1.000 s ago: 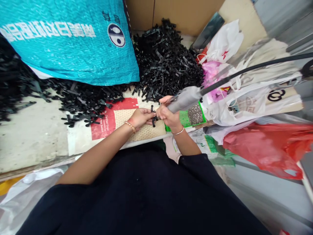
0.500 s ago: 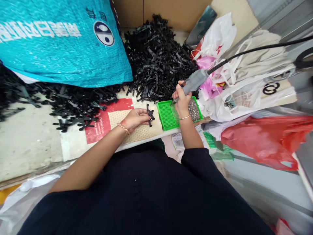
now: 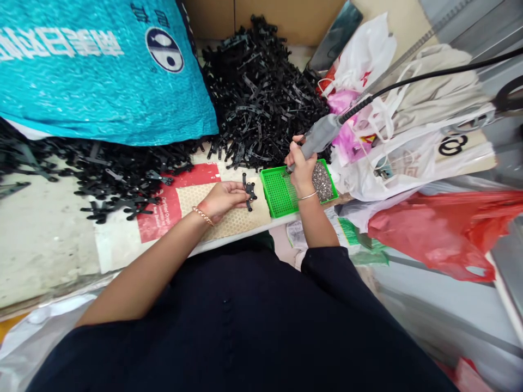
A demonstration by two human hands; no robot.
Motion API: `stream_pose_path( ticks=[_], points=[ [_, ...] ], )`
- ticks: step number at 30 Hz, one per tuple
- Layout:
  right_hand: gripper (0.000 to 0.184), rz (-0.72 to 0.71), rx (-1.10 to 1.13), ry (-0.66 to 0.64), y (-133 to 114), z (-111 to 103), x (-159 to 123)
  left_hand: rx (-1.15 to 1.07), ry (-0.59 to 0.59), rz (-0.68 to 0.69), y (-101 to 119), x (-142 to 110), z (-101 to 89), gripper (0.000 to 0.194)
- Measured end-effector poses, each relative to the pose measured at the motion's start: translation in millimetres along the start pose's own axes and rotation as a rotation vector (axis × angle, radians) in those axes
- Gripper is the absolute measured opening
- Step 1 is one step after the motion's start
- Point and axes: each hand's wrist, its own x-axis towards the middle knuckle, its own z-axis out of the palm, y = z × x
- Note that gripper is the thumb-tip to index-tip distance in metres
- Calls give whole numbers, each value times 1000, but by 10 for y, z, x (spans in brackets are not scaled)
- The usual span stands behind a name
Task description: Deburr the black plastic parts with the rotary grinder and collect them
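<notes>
Pinched between the fingertips of my left hand (image 3: pixel 224 201) is a small black plastic part (image 3: pixel 250 191) with several short arms, held above a tan honeycomb-patterned mat (image 3: pixel 220 226). My right hand (image 3: pixel 301 166) is wrapped round a grey electric screwdriver (image 3: pixel 321 135), whose cable leads off to the upper right. The tool's tip points down at the left, over a green perforated tray (image 3: pixel 278 202). Small shiny metal screws (image 3: pixel 322 182) lie heaped in the tray's right part. My right wrist covers a stretch of the tray's near rim.
A large heap of black plastic parts (image 3: pixel 261 98) rises behind the tray, and more parts (image 3: pixel 122 174) spread out at left under a blue sack (image 3: pixel 102 81). White plastic bags (image 3: pixel 400 163) and a red bag (image 3: pixel 445 228) crowd the right side. The black cable (image 3: pixel 429 79) crosses above them.
The view has shifted slightly, so the scene sits a little further left. Both hands keep their grips, and the screwdriver stays over the green tray.
</notes>
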Motion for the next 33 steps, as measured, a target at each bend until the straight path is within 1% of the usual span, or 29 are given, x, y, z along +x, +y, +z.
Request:
stream_pose_path(
  ticks=[4,7,10,13,16,19,21,24,25,27,30,33],
  points=[
    [51,-28,-7,-31,24,-4,-8,-1,-3,-3,0,5,0,24],
    [51,-46,-40,-26,24,6,-18,2,-12,-2,-1,9,-8,24],
    [51,-22,-68,-25,8,24,-27,5,-10,0,-6,14,-19,26],
    [46,7,-68,-7,-8,38,-41,7,-8,-4,-5,9,-17,26],
    [44,1,-75,-1,-25,36,-52,-1,1,-8,12,-9,3,24],
    [42,-25,-19,11,-98,27,-41,-9,12,-12,32,-26,28,22],
    [41,-47,58,43,-207,45,-41,-17,15,-18,39,-29,39,21],
    [40,-64,164,59,-429,156,-126,-27,15,-18,32,-15,40,19],
    [39,-56,196,37,-497,217,-187,-29,16,-17,25,-8,37,18],
    [40,-14,255,-48,-589,361,-347,-32,16,-9,8,6,27,18],
    [43,70,270,-178,-589,567,-594,-37,-3,7,-11,15,16,20],
    [45,110,197,-228,-493,681,-731,-43,-26,20,-15,14,13,20]
  ],
)
